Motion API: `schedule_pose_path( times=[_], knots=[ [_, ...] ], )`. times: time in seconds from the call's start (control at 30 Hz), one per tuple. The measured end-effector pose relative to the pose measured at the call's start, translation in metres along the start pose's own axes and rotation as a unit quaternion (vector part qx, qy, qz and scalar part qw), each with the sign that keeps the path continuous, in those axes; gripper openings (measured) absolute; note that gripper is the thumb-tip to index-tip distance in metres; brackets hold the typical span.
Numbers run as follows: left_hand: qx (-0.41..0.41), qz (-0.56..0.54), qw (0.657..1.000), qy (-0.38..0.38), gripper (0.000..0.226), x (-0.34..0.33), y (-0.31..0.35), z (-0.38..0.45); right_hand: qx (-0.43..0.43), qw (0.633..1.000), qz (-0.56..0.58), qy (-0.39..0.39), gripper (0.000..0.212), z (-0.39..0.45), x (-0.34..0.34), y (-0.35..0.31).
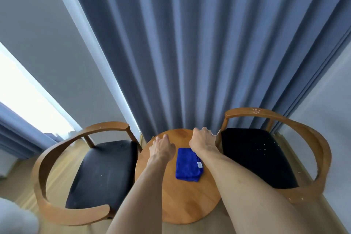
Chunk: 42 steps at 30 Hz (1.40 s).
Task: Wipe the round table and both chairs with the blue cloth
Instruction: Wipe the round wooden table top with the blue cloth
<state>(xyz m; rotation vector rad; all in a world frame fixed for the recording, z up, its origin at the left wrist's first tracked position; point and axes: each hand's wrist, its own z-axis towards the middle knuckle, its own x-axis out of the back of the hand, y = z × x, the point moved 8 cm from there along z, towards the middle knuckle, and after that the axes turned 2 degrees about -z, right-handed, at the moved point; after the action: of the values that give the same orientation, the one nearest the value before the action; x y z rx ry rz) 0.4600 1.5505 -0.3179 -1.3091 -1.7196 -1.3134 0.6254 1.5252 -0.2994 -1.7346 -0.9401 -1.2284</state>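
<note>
A folded blue cloth (pixel 188 165) with a small white tag lies on the round wooden table (pixel 178 201), slightly right of centre. My left hand (pixel 161 147) hovers over the table's far left part, fingers loosely apart, holding nothing. My right hand (pixel 203 141) is stretched over the far right part, just beyond the cloth, and holds nothing; my forearm crosses the cloth's right edge. A wooden armchair with a dark seat (pixel 102 173) stands left of the table. A second one (pixel 256 156) stands on the right. White specks dot both seats.
A blue-grey curtain (pixel 190 53) hangs close behind the table and chairs. A bright window (pixel 32 100) is at the far left. Light wooden floor (pixel 55 180) shows under the left chair. A blurred white object (pixel 17 216) fills the lower left corner.
</note>
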Motion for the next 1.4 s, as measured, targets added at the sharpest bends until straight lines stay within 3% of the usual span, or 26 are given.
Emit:
schedule_pose_path(
  times=[0.37,0.6,0.7,0.83,0.97,1.07,1.4],
  knots=[
    [0.027,0.053,0.996,-0.061,0.052,-0.126,-0.079,0.182,0.017,0.994,-0.005,-0.109,0.027,0.153,-0.208,-0.036],
    [0.05,0.077,0.991,-0.102,0.063,-0.25,-0.153,0.268,-0.033,0.983,-0.064,-0.167,0.063,0.21,-0.379,0.002],
    [0.046,0.081,0.992,-0.08,0.063,-0.283,-0.172,0.294,-0.063,0.988,-0.042,-0.138,0.068,0.206,-0.425,0.02],
    [0.026,0.076,0.996,-0.03,0.061,-0.308,-0.187,0.332,-0.057,0.997,-0.039,-0.043,0.068,0.203,-0.453,0.023],
    [0.074,0.076,0.994,0.017,0.058,-0.308,-0.213,0.359,-0.07,0.996,-0.051,0.018,0.066,0.219,-0.457,0.027],
    [0.118,0.07,0.99,0.003,0.058,-0.305,-0.23,0.371,-0.101,0.993,-0.044,0.033,0.064,0.25,-0.456,0.024],
    [0.094,0.048,0.994,-0.008,0.057,-0.312,-0.239,0.375,-0.162,0.984,-0.012,0.078,0.055,0.33,-0.446,0.001]
  ],
)
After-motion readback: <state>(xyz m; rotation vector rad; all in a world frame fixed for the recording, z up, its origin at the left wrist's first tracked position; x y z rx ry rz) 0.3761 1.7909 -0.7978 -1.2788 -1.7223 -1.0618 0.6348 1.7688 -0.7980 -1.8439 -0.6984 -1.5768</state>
